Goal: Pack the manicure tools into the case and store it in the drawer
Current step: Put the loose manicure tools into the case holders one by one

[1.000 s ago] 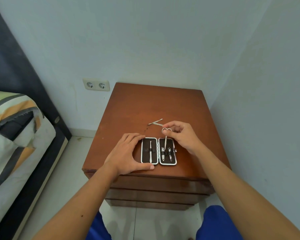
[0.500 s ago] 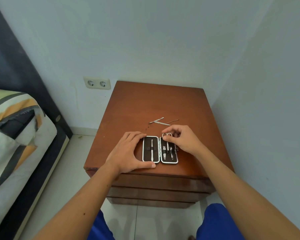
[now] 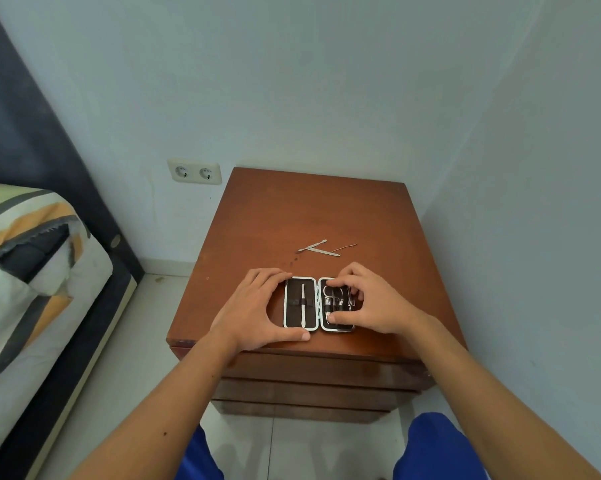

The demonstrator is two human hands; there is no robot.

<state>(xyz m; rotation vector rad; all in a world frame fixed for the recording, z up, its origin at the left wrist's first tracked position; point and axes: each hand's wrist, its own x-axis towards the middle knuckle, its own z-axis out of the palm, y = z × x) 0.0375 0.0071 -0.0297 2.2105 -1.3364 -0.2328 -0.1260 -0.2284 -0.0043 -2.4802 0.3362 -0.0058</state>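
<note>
The manicure case (image 3: pixel 293 320) lies open flat near the front edge of the wooden nightstand (image 3: pixel 309 213). Its left half holds one slim metal tool (image 3: pixel 302 304). My left hand (image 3: pixel 254 306) grips the case's left side, thumb along the front edge. My right hand (image 3: pixel 375 303) rests over the right half, fingertips on the small scissors (image 3: pixel 330 293) lying among other tools under the strap, thumb at the lower rim. Two flat metal tools (image 3: pixel 315 248) and a thin pin-like tool (image 3: pixel 344 248) lie loose on the top behind the case.
The nightstand's drawers (image 3: pixel 319 370) are shut below the top. A wall stands close on the right. A bed with striped bedding (image 3: pixel 25 271) is at the left, with a double wall socket (image 3: pixel 194 172) behind. My blue-clad knees (image 3: pixel 434 448) are below.
My right hand has brought the scissors down from behind the case into its right half and now covers them. The left hand stayed on the case.
</note>
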